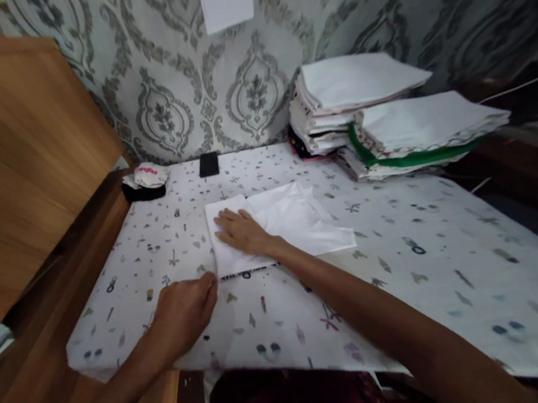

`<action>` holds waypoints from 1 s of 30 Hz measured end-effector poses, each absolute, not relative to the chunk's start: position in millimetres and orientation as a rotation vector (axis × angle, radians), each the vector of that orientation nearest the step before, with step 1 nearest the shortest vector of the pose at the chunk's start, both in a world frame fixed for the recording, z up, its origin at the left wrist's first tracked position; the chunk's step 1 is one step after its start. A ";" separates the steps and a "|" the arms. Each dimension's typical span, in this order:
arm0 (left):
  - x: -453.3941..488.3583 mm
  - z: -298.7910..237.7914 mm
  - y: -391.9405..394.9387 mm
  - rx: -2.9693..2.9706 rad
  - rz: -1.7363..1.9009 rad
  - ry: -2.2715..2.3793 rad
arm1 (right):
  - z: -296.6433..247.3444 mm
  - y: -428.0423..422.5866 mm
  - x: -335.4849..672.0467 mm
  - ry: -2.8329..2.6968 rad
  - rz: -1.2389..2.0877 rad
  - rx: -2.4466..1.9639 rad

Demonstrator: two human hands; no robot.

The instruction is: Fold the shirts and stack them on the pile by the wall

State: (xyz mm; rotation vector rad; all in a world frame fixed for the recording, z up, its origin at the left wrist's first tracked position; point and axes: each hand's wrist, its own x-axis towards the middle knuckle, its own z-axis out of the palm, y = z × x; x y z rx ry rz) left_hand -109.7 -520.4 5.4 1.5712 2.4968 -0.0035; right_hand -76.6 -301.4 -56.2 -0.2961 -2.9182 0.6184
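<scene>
A white cloth (pixel 302 220) lies on the printed table cover, its left part folded into a neat panel and its right part spread out and wrinkled. A dark patterned strip shows along the near edge of the folded part. My right hand (pixel 243 232) rests flat on this panel, fingers stretched out. At the panel's near left corner, my left hand (pixel 187 313) is closed, thumb and fingertips pinching the cloth's edge. The fingertips are partly hidden.
Two stacks of folded cloths, a taller one (pixel 362 80) and a nearer one (pixel 432 123), stand at the back right. A small bundle of fabric (pixel 147 178) and a black flat object (pixel 208 164) lie at the back left. A wooden panel (pixel 18 144) rises on the left.
</scene>
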 end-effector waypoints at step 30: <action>-105.1 0.2 -299.4 1.459 1.325 1.870 | -63.9 -229.9 -16.1 -0.981 2.191 -0.421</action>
